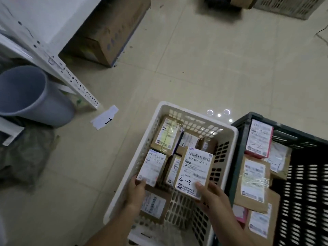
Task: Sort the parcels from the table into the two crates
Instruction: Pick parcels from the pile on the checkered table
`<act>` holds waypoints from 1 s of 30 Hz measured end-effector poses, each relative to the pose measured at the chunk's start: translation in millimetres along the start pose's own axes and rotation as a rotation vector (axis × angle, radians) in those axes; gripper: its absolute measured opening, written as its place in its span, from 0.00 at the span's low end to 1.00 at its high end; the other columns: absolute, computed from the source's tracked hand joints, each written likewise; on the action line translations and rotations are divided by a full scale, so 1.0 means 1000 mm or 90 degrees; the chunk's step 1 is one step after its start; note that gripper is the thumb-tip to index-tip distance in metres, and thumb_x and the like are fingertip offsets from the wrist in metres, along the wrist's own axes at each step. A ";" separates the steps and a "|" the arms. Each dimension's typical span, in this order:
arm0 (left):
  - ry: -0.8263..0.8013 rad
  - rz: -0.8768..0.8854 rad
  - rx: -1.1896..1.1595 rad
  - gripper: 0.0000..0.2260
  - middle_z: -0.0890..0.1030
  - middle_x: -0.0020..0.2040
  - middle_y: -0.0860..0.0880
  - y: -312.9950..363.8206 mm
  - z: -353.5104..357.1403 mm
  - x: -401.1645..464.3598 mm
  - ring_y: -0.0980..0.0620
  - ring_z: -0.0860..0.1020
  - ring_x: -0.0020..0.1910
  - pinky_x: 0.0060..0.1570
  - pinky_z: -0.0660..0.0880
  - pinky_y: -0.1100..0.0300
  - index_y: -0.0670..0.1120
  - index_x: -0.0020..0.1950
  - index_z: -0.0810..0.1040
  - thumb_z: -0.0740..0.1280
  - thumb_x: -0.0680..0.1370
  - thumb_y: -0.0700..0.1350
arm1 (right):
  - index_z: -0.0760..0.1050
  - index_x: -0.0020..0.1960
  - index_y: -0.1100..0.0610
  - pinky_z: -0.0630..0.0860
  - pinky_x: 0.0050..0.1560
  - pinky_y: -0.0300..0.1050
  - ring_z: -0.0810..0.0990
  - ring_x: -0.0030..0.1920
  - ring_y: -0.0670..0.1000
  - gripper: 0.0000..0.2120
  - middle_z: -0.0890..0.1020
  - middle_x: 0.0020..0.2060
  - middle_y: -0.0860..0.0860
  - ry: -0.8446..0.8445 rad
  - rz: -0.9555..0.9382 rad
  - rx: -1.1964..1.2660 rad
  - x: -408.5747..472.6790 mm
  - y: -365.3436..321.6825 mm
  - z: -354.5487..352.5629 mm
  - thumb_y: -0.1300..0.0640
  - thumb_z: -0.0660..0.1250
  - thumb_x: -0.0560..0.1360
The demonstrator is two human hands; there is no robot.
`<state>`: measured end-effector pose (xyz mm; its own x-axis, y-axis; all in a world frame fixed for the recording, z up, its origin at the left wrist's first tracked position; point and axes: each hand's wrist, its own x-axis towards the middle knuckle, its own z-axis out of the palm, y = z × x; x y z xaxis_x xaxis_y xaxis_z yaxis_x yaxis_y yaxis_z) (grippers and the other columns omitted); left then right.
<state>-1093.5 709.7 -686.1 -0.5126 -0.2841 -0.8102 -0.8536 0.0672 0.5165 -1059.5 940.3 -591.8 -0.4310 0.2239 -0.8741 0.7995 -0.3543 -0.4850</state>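
Both hands work over the white crate (159, 110): the right hand (211, 192) has its grip pinched on the "4-3" parcel (194, 170), the left hand (137, 190) holds a smaller parcel (153, 167) just beside it. Placing step, I judge (dark crate (248, 121) adjoins); next, lower and release.

Parcel stockroom: labelled parcels (194, 172) in floor crates (159, 110), metal shelving (58, 68), cartons (106, 34).

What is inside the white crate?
The white crate holds several labelled cardboard parcels; each hand grips one, the right hand's marked "4-3". Parcels hide whatever lies beneath them.
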 end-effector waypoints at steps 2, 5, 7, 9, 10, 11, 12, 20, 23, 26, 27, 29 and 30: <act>0.090 0.000 0.053 0.17 0.81 0.65 0.40 -0.006 0.012 -0.006 0.40 0.81 0.57 0.56 0.79 0.44 0.44 0.74 0.72 0.64 0.85 0.47 | 0.72 0.71 0.49 0.82 0.39 0.44 0.85 0.55 0.53 0.41 0.83 0.60 0.47 0.003 0.007 -0.003 0.007 0.009 0.001 0.41 0.80 0.61; 0.158 -0.063 0.050 0.21 0.81 0.65 0.38 -0.011 0.027 -0.016 0.35 0.80 0.62 0.64 0.76 0.39 0.41 0.74 0.73 0.66 0.84 0.49 | 0.72 0.72 0.52 0.82 0.46 0.50 0.85 0.57 0.56 0.42 0.83 0.61 0.50 -0.001 0.033 -0.002 0.017 0.018 0.005 0.44 0.80 0.61; 0.116 -0.101 -0.055 0.16 0.82 0.64 0.39 -0.005 0.031 -0.017 0.38 0.81 0.60 0.64 0.77 0.41 0.40 0.71 0.76 0.66 0.84 0.45 | 0.73 0.71 0.53 0.81 0.50 0.52 0.85 0.57 0.57 0.41 0.83 0.61 0.51 -0.003 0.043 0.002 0.023 0.023 0.007 0.45 0.80 0.61; 0.054 -0.119 -0.208 0.14 0.81 0.64 0.42 0.003 0.031 -0.014 0.42 0.80 0.59 0.63 0.76 0.48 0.41 0.71 0.74 0.63 0.85 0.40 | 0.72 0.72 0.52 0.80 0.52 0.53 0.83 0.58 0.57 0.40 0.82 0.62 0.50 -0.001 0.048 -0.008 0.026 0.024 0.008 0.45 0.80 0.63; 0.035 -0.122 -0.252 0.15 0.80 0.63 0.42 0.007 0.028 -0.011 0.43 0.80 0.60 0.62 0.76 0.49 0.42 0.73 0.73 0.62 0.86 0.38 | 0.73 0.71 0.52 0.80 0.51 0.53 0.83 0.58 0.56 0.40 0.82 0.62 0.50 0.000 0.053 -0.014 0.028 0.024 0.009 0.44 0.80 0.62; 0.023 -0.126 -0.266 0.16 0.79 0.63 0.42 0.011 0.024 -0.008 0.42 0.79 0.62 0.63 0.75 0.49 0.42 0.74 0.72 0.61 0.86 0.38 | 0.74 0.70 0.51 0.80 0.51 0.53 0.83 0.58 0.56 0.39 0.82 0.61 0.49 -0.003 0.057 -0.018 0.030 0.024 0.011 0.43 0.80 0.62; 0.020 -0.131 -0.269 0.16 0.80 0.63 0.42 0.012 0.019 -0.004 0.42 0.79 0.63 0.63 0.76 0.48 0.43 0.74 0.73 0.61 0.86 0.37 | 0.74 0.70 0.52 0.81 0.53 0.54 0.83 0.58 0.56 0.36 0.82 0.61 0.50 -0.007 0.058 -0.015 0.035 0.023 0.012 0.44 0.80 0.65; -0.025 -0.255 -0.087 0.04 0.78 0.49 0.45 0.019 0.010 -0.009 0.45 0.77 0.49 0.56 0.75 0.50 0.46 0.55 0.78 0.68 0.83 0.45 | 0.78 0.62 0.54 0.81 0.44 0.43 0.86 0.51 0.51 0.17 0.86 0.52 0.50 0.024 -0.020 -0.032 0.099 -0.009 0.032 0.52 0.76 0.76; -0.060 -0.295 -0.047 0.10 0.79 0.47 0.42 0.024 0.016 -0.019 0.41 0.77 0.50 0.56 0.78 0.48 0.42 0.54 0.77 0.74 0.79 0.45 | 0.78 0.61 0.55 0.82 0.52 0.48 0.85 0.53 0.53 0.13 0.86 0.55 0.53 0.036 -0.063 -0.035 0.132 -0.024 0.043 0.54 0.74 0.78; -0.082 -0.305 -0.051 0.09 0.83 0.47 0.38 0.024 0.017 -0.021 0.40 0.82 0.52 0.56 0.79 0.49 0.39 0.53 0.82 0.74 0.77 0.42 | 0.78 0.63 0.55 0.80 0.62 0.57 0.84 0.56 0.55 0.14 0.85 0.56 0.54 0.058 -0.091 -0.072 0.156 -0.033 0.051 0.52 0.72 0.79; -0.084 -0.302 -0.051 0.08 0.81 0.47 0.39 0.023 0.017 -0.021 0.38 0.81 0.56 0.58 0.79 0.48 0.38 0.53 0.81 0.73 0.77 0.41 | 0.78 0.65 0.57 0.79 0.63 0.59 0.84 0.57 0.56 0.16 0.85 0.57 0.54 0.087 -0.103 -0.080 0.162 -0.035 0.053 0.52 0.71 0.80; -0.086 -0.297 -0.062 0.05 0.79 0.46 0.40 0.025 0.016 -0.023 0.37 0.80 0.55 0.54 0.78 0.49 0.37 0.51 0.81 0.71 0.78 0.38 | 0.78 0.68 0.58 0.79 0.63 0.60 0.83 0.58 0.57 0.18 0.85 0.58 0.55 0.145 -0.126 -0.091 0.171 -0.035 0.059 0.53 0.70 0.80; -0.081 -0.296 -0.070 0.03 0.80 0.47 0.40 0.026 0.015 -0.024 0.38 0.79 0.54 0.51 0.77 0.50 0.37 0.50 0.81 0.71 0.79 0.37 | 0.77 0.69 0.57 0.79 0.63 0.61 0.83 0.58 0.57 0.18 0.84 0.59 0.55 0.156 -0.131 -0.093 0.174 -0.035 0.063 0.54 0.70 0.80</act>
<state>-1104.9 732.2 -656.8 -0.0934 -0.1404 -0.9857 -0.9834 -0.1419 0.1133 -1188.5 934.9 -728.6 -0.4904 0.4943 -0.7178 0.7658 -0.1488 -0.6257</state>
